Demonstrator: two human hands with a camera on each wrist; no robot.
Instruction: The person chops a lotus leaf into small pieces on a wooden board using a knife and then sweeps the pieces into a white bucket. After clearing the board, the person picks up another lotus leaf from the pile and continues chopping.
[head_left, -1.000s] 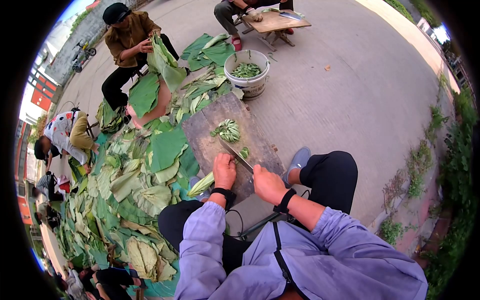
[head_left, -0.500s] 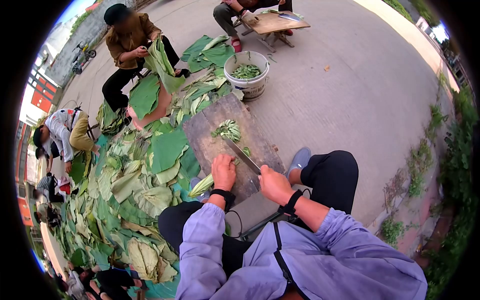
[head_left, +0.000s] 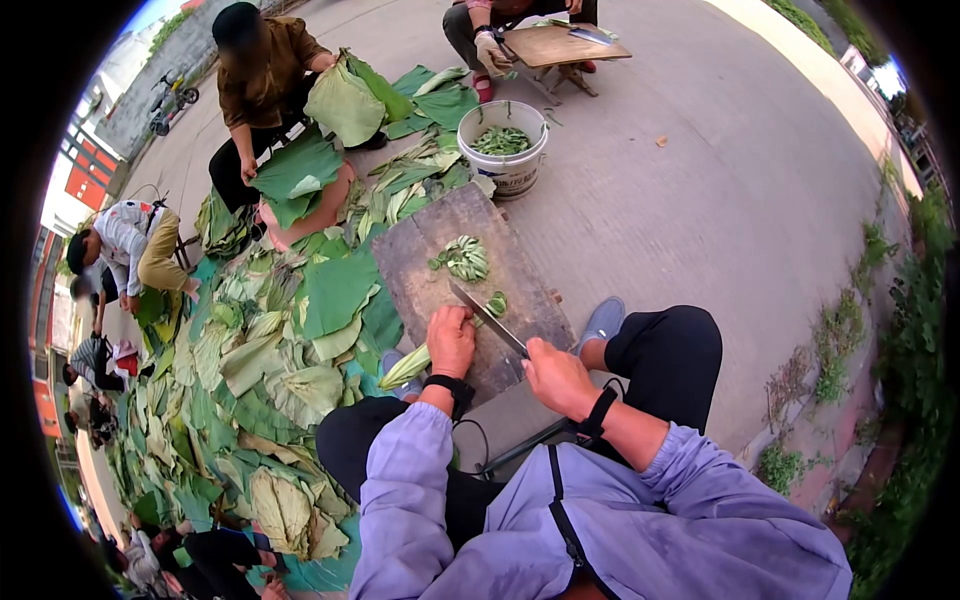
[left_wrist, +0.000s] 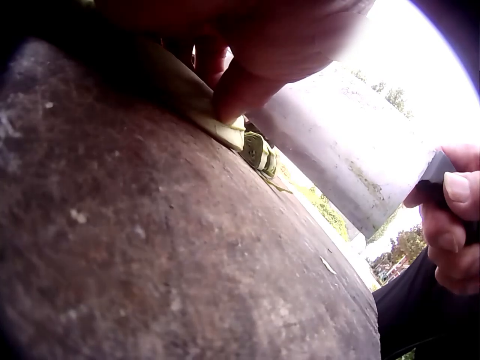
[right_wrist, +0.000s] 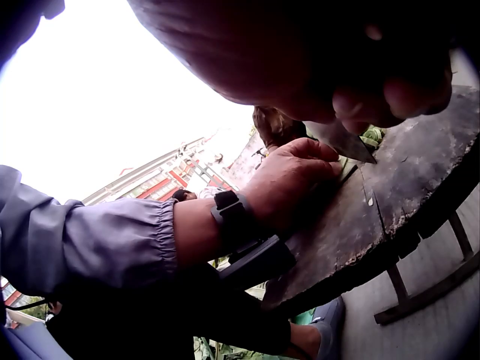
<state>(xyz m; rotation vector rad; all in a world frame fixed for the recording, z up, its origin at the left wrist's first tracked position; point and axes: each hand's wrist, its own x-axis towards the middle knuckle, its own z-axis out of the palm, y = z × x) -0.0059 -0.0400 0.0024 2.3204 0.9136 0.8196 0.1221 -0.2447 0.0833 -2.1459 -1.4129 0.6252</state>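
On a worn wooden chopping board [head_left: 410, 262], my left hand [head_left: 450, 340] holds down a rolled bundle of green leaves [head_left: 405, 368], whose pale tail sticks out toward my lap. The handle of a cleaver [head_left: 488, 318] is gripped in my right hand [head_left: 560, 378]. In the left wrist view the broad cleaver blade [left_wrist: 345, 150] stands right beside the left fingertips, at the cut end of the roll [left_wrist: 259, 151]. A few fresh slices [head_left: 497, 303] lie past the blade, and a heap of shredded leaf [head_left: 465, 258] sits farther up the board.
Beyond the board stands a white bucket [head_left: 503, 150] part-filled with shredded leaf. A broad pile of large leaves [head_left: 250, 360] spreads along the left. One person [head_left: 265, 90] handles leaves at upper left; another sits behind a small wooden table [head_left: 565, 47]. More people crouch at far left.
The cleaver and my right hand shift slightly, while my left hand stays on the roll. The person at upper left spreads the leaves apart; the gloved hand at the back leaves its table.
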